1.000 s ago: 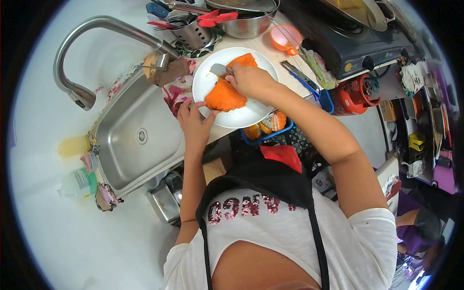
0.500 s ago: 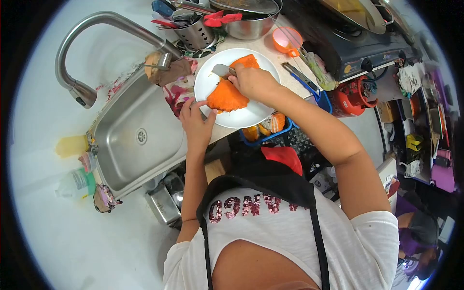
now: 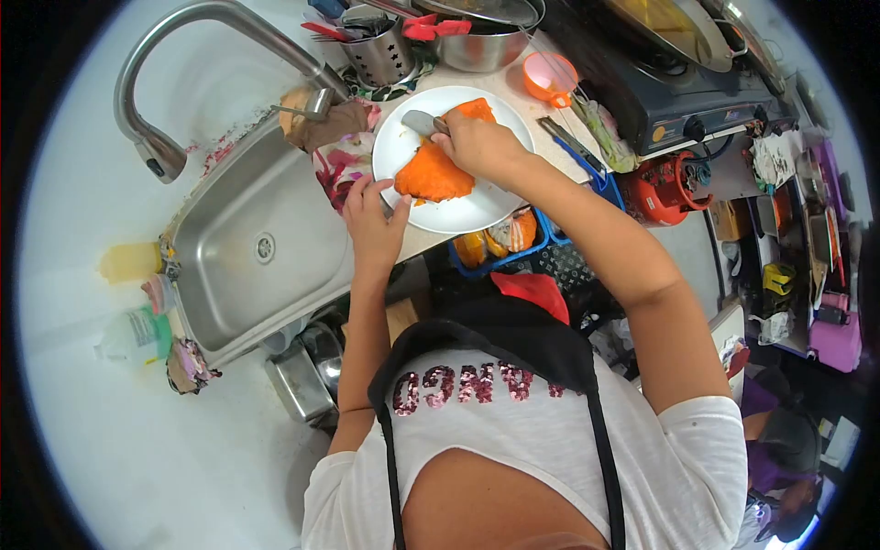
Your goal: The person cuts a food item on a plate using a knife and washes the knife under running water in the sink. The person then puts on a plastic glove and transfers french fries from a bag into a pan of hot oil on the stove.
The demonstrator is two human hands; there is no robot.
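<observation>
A white plate sits on the counter with a flattened orange mass, soft-looking like mashed squash, and a smaller orange portion behind it. My right hand is closed around a metal utensil with a broad, rounded end, held over the plate just above the orange food. Its handle is hidden in my fingers, and I cannot tell its exact kind. My left hand rests at the plate's near left rim, fingers spread, thumb and fingertips touching the edge.
To the left are a steel sink and a curved faucet. Behind the plate stand a utensil holder and a steel pot. Right of it are an orange cup, a cutter and a gas stove. A blue basket sits below.
The whole view has shifted slightly. My right hand and the utensil have moved a little over the orange food, and the utensil's end appears turned. My left hand stays at the rim.
</observation>
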